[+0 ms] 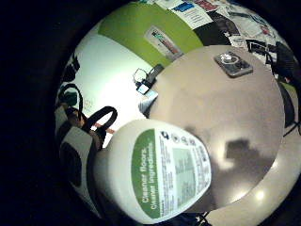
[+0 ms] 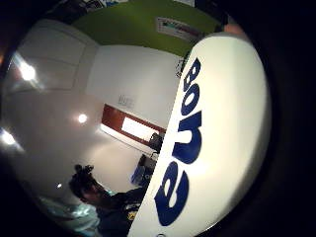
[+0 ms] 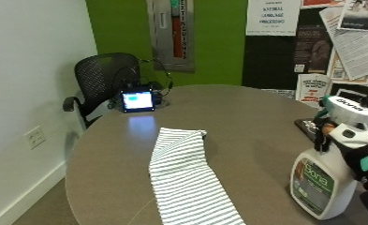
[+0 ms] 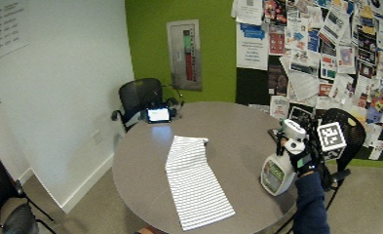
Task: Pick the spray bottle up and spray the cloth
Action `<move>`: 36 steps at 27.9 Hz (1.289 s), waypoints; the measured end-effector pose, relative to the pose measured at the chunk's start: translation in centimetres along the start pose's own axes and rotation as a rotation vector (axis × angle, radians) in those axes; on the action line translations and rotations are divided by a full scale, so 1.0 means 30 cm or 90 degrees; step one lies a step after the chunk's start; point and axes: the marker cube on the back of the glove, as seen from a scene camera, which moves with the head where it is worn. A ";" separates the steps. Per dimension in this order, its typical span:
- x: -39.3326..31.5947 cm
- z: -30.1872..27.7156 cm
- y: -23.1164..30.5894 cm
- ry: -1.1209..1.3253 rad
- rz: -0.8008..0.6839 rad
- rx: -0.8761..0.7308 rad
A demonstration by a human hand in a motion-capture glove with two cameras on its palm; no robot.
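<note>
A white spray bottle with a green and brown label is at the round table's right edge, its nozzle pointing left toward the cloth. My gloved right hand grips its neck below the trigger head, fingers curled round it. I cannot tell whether its base touches the table. The bottle's back label and its blue lettering fill the palm views. A grey-and-white striped cloth lies flat and lengthwise in the middle of the table, well left of the bottle. The wide view shows the hand, the bottle and the cloth.
The grey round table carries a small lit screen with cables at its far left edge and a phone behind the bottle. A black mesh chair stands by the white wall; another chair is behind my arm.
</note>
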 end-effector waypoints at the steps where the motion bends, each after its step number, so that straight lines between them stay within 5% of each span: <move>1: 0.005 -0.008 0.007 0.005 0.005 0.006; 24: -0.173 -0.150 0.032 0.061 -0.066 0.030; 36: -0.348 0.005 0.024 0.119 -0.070 -0.078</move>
